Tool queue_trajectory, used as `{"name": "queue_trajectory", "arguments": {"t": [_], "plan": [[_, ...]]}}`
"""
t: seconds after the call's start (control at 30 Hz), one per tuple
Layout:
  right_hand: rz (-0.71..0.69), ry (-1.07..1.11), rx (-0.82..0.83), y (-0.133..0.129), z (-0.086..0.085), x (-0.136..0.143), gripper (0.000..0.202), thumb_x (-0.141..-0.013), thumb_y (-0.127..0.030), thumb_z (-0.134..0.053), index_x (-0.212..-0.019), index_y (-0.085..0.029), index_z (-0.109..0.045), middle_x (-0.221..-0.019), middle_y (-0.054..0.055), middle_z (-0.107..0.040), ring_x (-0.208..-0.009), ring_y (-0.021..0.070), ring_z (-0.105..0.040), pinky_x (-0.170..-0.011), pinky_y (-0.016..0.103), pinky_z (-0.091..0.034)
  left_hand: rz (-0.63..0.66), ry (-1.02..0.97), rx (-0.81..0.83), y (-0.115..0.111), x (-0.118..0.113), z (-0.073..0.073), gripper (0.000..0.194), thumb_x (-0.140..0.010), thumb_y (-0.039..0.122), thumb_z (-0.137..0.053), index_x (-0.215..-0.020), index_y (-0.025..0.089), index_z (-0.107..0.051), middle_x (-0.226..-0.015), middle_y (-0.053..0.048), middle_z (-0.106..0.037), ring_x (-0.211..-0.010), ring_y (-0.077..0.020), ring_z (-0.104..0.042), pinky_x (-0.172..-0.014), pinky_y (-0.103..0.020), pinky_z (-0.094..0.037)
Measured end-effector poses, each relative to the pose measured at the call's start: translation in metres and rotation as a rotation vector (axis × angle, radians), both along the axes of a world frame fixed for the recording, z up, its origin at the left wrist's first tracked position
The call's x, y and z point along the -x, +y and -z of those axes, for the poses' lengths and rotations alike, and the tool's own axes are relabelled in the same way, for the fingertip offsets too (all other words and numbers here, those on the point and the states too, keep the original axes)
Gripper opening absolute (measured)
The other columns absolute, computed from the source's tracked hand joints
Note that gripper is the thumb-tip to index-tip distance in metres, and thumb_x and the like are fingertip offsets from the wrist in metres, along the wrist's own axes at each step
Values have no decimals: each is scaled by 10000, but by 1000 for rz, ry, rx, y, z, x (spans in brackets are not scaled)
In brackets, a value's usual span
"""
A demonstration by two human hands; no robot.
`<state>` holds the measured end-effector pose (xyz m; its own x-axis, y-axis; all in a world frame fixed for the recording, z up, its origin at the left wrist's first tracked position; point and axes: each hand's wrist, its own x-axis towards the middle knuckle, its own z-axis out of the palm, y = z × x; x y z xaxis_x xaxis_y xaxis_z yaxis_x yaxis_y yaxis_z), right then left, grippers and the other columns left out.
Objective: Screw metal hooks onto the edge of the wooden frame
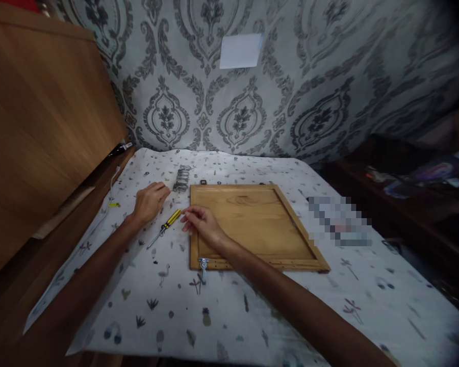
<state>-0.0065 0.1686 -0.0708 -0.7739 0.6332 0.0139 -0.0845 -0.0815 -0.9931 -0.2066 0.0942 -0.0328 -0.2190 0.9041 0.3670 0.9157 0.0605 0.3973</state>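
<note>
A: In the head view, where are the work items lying relative to the fingers?

B: The yellow-and-black-handled screwdriver (172, 218) is lying between the hands, its handle end pointing toward the right fingertips and sitting just beside them. The framed, light-brown wooden panel (245, 219) is lying flat beneath the right hand (201, 224). The row of silvery metal hardware (181, 179) is resting just beyond the left hand (151, 201).

A: Hand condition?

B: The right hand is reaching over the panel's left edge, its fingers bending loosely and parting, released. Whether it is touching the wood, I am not able to tell. The left hand is arching with its knuckles up, fingers curling toward the hardware; whether they are grasping anything, I cannot tell.

A: Edges and room?

B: A silvery metal hinge (203, 267) is projecting past the panel's near edge, close to its left corner. White printed cloth (229, 326) is showing between the left hand and the panel, around the screwdriver, and along the near side. The brown wooden cabinet (46, 102) is standing at the left.
</note>
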Motion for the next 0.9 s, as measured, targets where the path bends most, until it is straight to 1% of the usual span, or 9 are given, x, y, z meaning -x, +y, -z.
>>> {"name": "queue_trajectory", "arguments": {"t": [0.1, 0.17, 0.2, 0.3, 0.43, 0.57, 0.73, 0.8, 0.9], "plan": [[158, 45, -146, 3, -12, -16, 244, -839, -308, -675, -1054, -196, -702, -938, 20, -678, -699, 116, -607, -610, 231, -483, 73, -172, 0, -4, -6, -10, 218, -931, 373, -515, -861, 199, -628, -914, -67, -680, -862, -222, -629, -747, -313, -499], [189, 49, -277, 4, -21, -31, 336, -832, -247, -692, -1168, -234, -713, -1040, 25, -659, -793, 128, -601, -667, 239, -486, 162, -294, 49, -8, -13, -17, 274, -894, 443, -539, -861, 188, -631, -839, -49, -680, -783, -199, -635, -679, -280, -507], [166, 36, -421, 4, -26, -38, 362, -853, -239, -674, -1214, -247, -708, -1059, 32, -653, -807, 135, -602, -667, 246, -486, 203, -349, 77, -11, -17, -19, 304, -882, 474, -546, -858, 183, -632, -811, -44, -678, -757, -192, -635, -662, -272, -510], [76, -4, -714, -2, -32, -60, 281, -927, -236, -598, -1173, -252, -732, -969, 34, -657, -819, 159, -617, -683, 272, -502, 300, -485, 157, -20, -33, -26, 335, -850, 506, -584, -844, 175, -639, -768, -36, -673, -712, -173, -625, -650, -261, -509], [126, -13, -819, -16, -30, -86, 192, -956, -257, -587, -1051, -234, -751, -878, 26, -696, -792, 164, -626, -744, 297, -517, 428, -732, 289, -26, -56, -32, 253, -809, 417, -682, -822, 167, -646, -741, -19, -666, -683, -144, -607, -652, -244, -490], [100, -111, -692, -34, -28, -115, 145, -953, -298, -631, -921, -202, -735, -801, 8, -701, -685, 131, -609, -657, 262, -499, 525, -809, 456, -22, -76, -36, 217, -801, 376, -700, -808, 164, -653, -742, -14, -665, -682, -137, -604, -663, -251, -490], [120, -162, -263, -71, -26, -146, 246, -926, -417, -701, -855, -182, -692, -601, -51, -605, -472, 75, -537, -445, 197, -408, 689, -738, 602, -11, -98, -30, 238, -801, 396, -690, -816, 159, -675, -773, -21, -693, -704, -147, -613, -655, -255, -480], [147, -145, -78, -86, -22, -151, 302, -898, -469, -726, -820, -183, -671, -612, -40, -641, -450, 72, -565, -415, 189, -412, 711, -707, 602, -9, -106, -23, 238, -822, 394, -668, -825, 156, -683, -760, -18, -689, -687, -144, -607, -642, -249, -470], [202, -137, 173, -101, -14, -152, 367, -826, -524, -779, -788, -186, -641, -683, -4, -716, -439, 83, -609, -378, 187, -423, 648, -602, 506, -12, -114, -15, 247, -877, 386, -612, -884, 157, -704, -782, -18, -696, -686, -142, -608, -633, -247, -454]]}}
